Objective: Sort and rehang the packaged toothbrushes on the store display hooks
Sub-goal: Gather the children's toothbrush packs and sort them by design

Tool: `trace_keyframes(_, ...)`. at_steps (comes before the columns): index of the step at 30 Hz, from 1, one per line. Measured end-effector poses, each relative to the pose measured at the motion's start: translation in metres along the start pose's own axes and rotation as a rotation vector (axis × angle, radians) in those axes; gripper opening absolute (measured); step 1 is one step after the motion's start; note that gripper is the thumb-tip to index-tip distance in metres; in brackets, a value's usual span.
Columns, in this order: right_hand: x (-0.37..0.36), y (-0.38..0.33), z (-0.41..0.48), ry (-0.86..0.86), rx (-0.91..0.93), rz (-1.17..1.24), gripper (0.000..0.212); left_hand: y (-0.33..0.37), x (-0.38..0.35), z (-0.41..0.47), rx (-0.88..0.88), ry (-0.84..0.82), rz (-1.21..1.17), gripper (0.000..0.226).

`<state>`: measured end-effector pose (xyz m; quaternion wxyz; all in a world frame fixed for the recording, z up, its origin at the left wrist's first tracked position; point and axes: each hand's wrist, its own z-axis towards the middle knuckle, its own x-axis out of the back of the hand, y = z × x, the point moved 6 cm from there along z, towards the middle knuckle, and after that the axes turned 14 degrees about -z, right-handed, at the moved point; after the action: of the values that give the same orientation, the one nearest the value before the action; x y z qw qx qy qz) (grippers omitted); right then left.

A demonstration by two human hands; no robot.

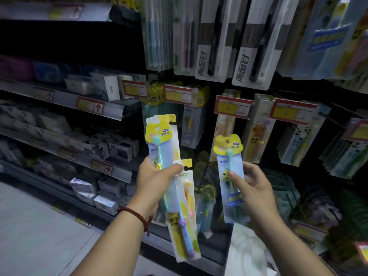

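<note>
I see the single toothbrush pack [231, 176] in my right hand [253, 188]: a clear blister with a teal brush, a yellow header card with a hang hole and a small blue label whose writing is too blurred to read. My right fingers [235, 177] are pinched on its middle, thumb on the front, holding it upright. To the left of that pack, my left hand [157, 182] is clenched around a fanned bunch of packs [169, 176]; one carries the same yellow header, and a lower one with a blue brush and purple knobs hangs down tilted, with red characters I cannot make out. A red cord bracelet [135, 215] sits on that wrist. Above and behind the single pack hang red-and-yellow price tags [233, 105] on display hooks and rows of children's brushes. Higher still, two white packs [217, 44] with black brushes show bold Chinese lettering. Far left of the pack, shelves [65, 100] hold small boxes.
</note>
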<state>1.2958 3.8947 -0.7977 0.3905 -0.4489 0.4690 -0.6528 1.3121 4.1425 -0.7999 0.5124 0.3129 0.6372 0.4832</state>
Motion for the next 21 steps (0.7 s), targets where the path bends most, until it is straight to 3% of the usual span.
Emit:
trace_keyframes(6, -0.058, -0.040, 0.020, -0.045, 0.132, -0.149, 0.016, 0.017, 0.018, 0.016, -0.027, 0.019, -0.006, 0.052)
trace_keyframes(12, -0.103, -0.080, 0.032, -0.088, 0.302, -0.172, 0.019, 0.026, 0.033, 0.024, -0.046, 0.029, -0.054, 0.031)
trace_keyframes(21, -0.119, -0.078, 0.046, 0.086, 0.160, -0.068, 0.021, 0.025, 0.045, 0.023, -0.027, 0.031, -0.087, 0.029)
